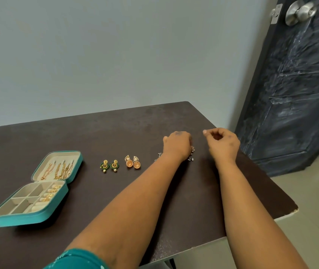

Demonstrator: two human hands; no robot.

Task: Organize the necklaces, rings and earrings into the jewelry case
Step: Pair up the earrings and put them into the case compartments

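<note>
The teal jewelry case (3, 219) lies open at the table's left, gold necklaces (59, 170) hanging in its lid and gold rings (51, 192) in its roll slots. A pair of green-and-gold earrings (109, 165) and a pair of orange dome earrings (133, 162) lie mid-table. My left hand (178, 146) is curled down over silver earrings (191, 155), fingers on one of them; another silver piece (158, 156) shows left of the wrist. My right hand (222, 143) hovers beside it, fingers curled with thumb and forefinger pinched; whether it holds anything is hidden.
The dark brown table (116, 133) ends close to my right hand; its right corner (294, 209) is chipped. A dark door (294, 84) with a metal knob (300, 12) stands just beyond that edge. A pale wall rises behind.
</note>
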